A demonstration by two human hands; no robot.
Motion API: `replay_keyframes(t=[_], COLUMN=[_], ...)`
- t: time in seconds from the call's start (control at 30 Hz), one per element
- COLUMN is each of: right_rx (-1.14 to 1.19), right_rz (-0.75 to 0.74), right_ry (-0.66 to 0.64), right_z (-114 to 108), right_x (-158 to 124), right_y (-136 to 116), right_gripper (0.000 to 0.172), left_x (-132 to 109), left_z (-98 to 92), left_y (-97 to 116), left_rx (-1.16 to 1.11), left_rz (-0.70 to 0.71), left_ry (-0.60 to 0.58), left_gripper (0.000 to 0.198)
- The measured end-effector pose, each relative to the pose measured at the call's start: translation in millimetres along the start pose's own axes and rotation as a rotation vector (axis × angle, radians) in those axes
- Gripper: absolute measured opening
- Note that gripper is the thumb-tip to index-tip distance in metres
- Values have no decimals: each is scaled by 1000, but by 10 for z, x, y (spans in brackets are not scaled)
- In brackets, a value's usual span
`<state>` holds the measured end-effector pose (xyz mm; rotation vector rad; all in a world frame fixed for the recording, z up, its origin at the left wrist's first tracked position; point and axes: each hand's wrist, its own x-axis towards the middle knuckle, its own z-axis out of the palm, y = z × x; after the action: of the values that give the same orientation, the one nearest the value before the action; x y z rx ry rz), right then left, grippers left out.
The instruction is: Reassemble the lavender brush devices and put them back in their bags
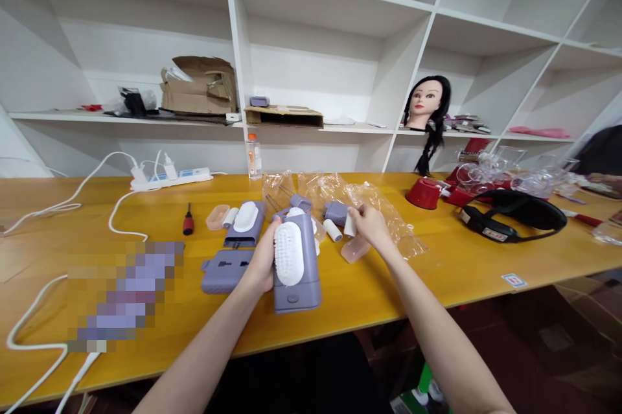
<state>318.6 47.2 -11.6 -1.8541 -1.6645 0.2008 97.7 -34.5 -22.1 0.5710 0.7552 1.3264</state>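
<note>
A purple plastic bristle brush unit (296,265) is held up in the left hand (262,257), fingers wrapped round its side, bristles toward the camera. Right hand (370,225) is narrow, pinching a small white cylinder (350,225) just beside a purple plastic part (336,212). A purple casing panel (226,270) lies on the yellow table (48,271) near the left hand, clear plastic bags (340,197) behind.

readable text: none | table sticker (514,280), strap label (495,234), bottle label (251,161): too small to read
</note>
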Motion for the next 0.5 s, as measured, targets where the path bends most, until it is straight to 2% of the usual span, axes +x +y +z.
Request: replay_keyframes(t=[0.1,0.33,0.4,0.5], right_rx=[-90,-212,-217,-197], right_rz=[31,47,37,-16], right_ry=[10,5,11,56], right_z=[48,190,177,75], right_x=[18,-49,-68,-196], right_y=[-2,68,50,-48], right_gripper=[39,37,37,39], left_x=[7,-8,-2,20], left_z=[-15,21,25,28], left_y=[10,23,28,30], left_rx=[-13,-82,-102,-144], left_rz=[-50,-47,-26,78], left_ry=[16,40,79,132], left_gripper=[36,36,32,26])
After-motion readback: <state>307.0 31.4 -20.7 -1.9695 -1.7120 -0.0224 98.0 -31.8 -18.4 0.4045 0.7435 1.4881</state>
